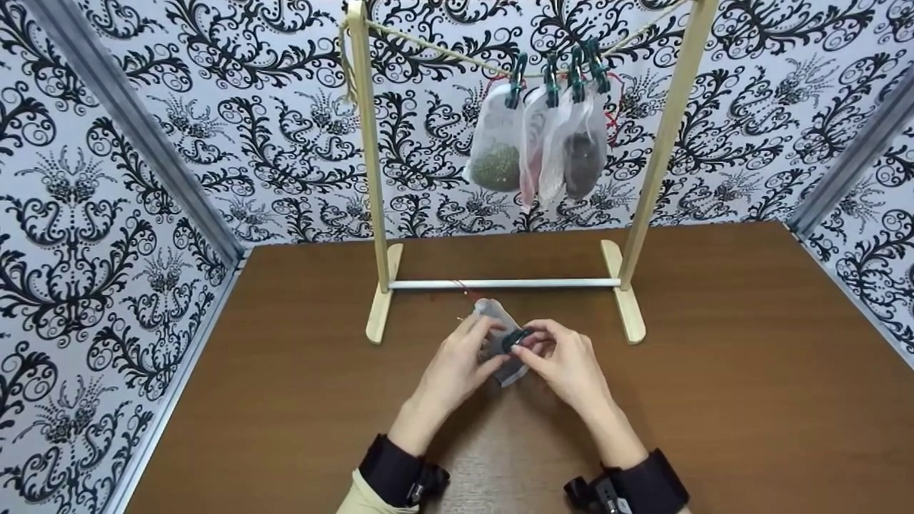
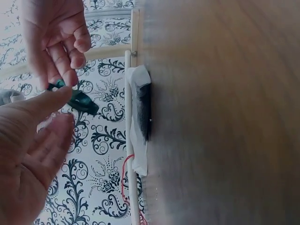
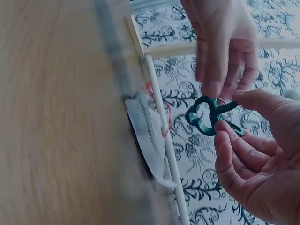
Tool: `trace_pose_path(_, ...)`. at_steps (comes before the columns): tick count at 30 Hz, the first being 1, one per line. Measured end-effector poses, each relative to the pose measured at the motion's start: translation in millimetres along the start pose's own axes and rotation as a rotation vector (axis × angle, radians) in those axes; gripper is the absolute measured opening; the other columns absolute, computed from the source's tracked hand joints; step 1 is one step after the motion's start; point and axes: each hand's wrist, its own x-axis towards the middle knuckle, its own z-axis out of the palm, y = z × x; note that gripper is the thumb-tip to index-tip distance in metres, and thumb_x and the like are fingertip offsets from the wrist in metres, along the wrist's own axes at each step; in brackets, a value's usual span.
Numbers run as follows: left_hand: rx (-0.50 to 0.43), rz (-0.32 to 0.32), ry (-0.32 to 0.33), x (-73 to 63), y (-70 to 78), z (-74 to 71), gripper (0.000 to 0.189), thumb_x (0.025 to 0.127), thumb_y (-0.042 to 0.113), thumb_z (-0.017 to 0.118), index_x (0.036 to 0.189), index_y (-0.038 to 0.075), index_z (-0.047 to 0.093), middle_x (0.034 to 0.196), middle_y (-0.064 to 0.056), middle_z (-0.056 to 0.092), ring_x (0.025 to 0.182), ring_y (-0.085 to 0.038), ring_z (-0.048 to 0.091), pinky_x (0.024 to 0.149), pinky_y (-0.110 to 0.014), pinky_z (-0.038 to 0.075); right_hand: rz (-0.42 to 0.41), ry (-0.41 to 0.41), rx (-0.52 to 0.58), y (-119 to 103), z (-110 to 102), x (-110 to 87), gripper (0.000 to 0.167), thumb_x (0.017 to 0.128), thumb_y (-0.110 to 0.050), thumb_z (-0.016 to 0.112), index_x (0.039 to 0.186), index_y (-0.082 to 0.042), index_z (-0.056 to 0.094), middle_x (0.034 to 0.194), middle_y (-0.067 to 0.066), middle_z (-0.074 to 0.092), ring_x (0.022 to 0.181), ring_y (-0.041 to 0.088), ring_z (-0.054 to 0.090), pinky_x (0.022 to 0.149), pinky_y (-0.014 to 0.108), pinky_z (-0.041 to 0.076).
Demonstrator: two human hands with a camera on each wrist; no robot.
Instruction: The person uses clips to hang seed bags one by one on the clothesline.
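Note:
A dark green clothespin (image 3: pixel 202 117) is pinched by its handles between the thumb and fingers of my right hand (image 1: pixel 568 360). My left hand (image 1: pixel 453 364) is close beside it, with the thumb tip right at the clothespin and the fingers loosely bent and spread from the thumb. Beneath both hands, a small whitish mesh bag (image 1: pixel 510 376) with dark contents lies flat on the table. The left wrist view shows the bag (image 2: pixel 142 117) below the hands, a red string trailing from one end. The hands partly cover the bag in the head view.
Behind the hands stands a wooden frame (image 1: pixel 371 143) with a white lower bar (image 1: pixel 500 284). From its rope (image 1: pixel 428 48) hang several filled mesh bags (image 1: pixel 498 157), held by green clothespins (image 1: pixel 517 80). Patterned walls (image 1: pixel 300 178) enclose the brown table (image 1: pixel 285 400).

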Motion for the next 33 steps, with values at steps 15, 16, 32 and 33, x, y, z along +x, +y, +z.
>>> trace_pose_path(15, 0.027, -0.437, -0.456, -15.9, -9.7, 2.1, 0.060, 0.094, 0.039, 0.067, 0.145, 0.012, 0.050, 0.153, -0.038, 0.032, 0.145, -0.053, 0.030, 0.114, -0.066, 0.033, -0.093, -0.082, -0.129, 30.6, -20.6, 3.6, 0.037, 0.081, -0.007, 0.080, 0.115, 0.001, 0.069, 0.089, 0.005, 0.068, 0.081, 0.014, 0.062, 0.072, 0.023, 0.049)
trace_pose_path(16, 0.025, -0.433, -0.456, -15.3, -9.7, 2.1, 0.061, 0.094, 0.038, 0.067, 0.146, 0.011, 0.050, 0.154, -0.036, 0.034, 0.145, -0.052, 0.030, 0.114, -0.066, 0.033, -0.083, -0.082, -0.125, 31.7, -20.8, 3.9, 0.036, 0.081, -0.007, 0.080, 0.114, 0.000, 0.069, 0.089, 0.005, 0.068, 0.081, 0.014, 0.062, 0.072, 0.023, 0.050)
trace_pose_path(32, -0.479, -0.557, -0.267, -6.0, -19.4, 6.7, 0.052, 0.096, 0.027, 0.065, 0.137, -0.003, 0.056, 0.151, -0.027, 0.041, 0.140, -0.041, 0.043, 0.116, -0.052, 0.038, -0.120, -0.139, -0.155, 39.4, -20.6, 5.0, 0.026, 0.086, -0.009, 0.075, 0.111, -0.001, 0.071, 0.088, 0.003, 0.068, 0.080, 0.014, 0.062, 0.075, 0.029, 0.052)
trace_pose_path(33, -0.573, -0.598, -0.230, -5.5, -20.4, 7.6, 0.052, 0.096, 0.024, 0.065, 0.138, -0.004, 0.054, 0.151, -0.028, 0.040, 0.140, -0.041, 0.043, 0.115, -0.052, 0.040, -0.123, -0.144, -0.163, 39.5, -20.5, 5.0, 0.025, 0.087, -0.010, 0.075, 0.110, -0.002, 0.071, 0.088, 0.002, 0.068, 0.080, 0.012, 0.062, 0.074, 0.027, 0.051)
